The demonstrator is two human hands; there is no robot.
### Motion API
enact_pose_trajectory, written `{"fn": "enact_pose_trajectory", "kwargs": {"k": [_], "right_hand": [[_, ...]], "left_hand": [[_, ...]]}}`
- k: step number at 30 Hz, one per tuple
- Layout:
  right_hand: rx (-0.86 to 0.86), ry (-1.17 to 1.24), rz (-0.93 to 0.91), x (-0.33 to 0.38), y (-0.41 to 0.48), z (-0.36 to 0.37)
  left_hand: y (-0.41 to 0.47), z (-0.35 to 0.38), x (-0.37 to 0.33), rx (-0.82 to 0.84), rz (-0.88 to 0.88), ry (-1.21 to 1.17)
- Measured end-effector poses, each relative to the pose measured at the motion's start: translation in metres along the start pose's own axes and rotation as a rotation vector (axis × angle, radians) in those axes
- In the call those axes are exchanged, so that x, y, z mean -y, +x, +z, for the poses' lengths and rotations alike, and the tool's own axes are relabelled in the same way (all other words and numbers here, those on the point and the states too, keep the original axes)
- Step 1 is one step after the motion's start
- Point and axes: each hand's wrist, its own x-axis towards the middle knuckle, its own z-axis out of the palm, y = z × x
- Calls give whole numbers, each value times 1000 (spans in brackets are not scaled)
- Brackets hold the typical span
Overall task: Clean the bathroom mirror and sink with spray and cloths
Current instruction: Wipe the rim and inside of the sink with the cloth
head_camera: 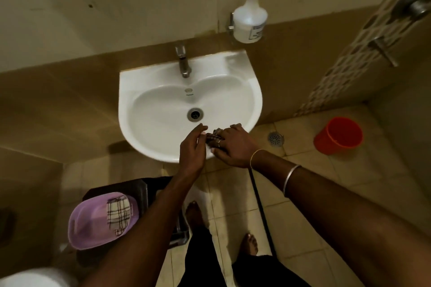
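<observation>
Right hand point(229, 144) curled over dark checked cloth point(213, 135) | left hand point(193, 147) seemingly pinching its edge | both on near rim of white ceramic sink point(140, 81) | white plastic spray bottle point(250, 18) far beyond them

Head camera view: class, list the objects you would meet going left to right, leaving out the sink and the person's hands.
Purple basin holding a checked cloth → tap → spray bottle → floor drain → orange bucket.
</observation>
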Motion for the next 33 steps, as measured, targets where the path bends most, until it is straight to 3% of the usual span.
{"fn": "enact_pose_trajectory", "kwargs": {"k": [15, 26, 33], "right_hand": [[-86, 89, 255, -109, -8, 4], [-3, 83, 365, -160, 40, 1], [-44, 26, 418, -173, 83, 3]], "left_hand": [[54, 78, -51, 308, 14, -30], [106, 102, -70, 350, 18, 2], [146, 93, -71, 263, 66, 78]]}}
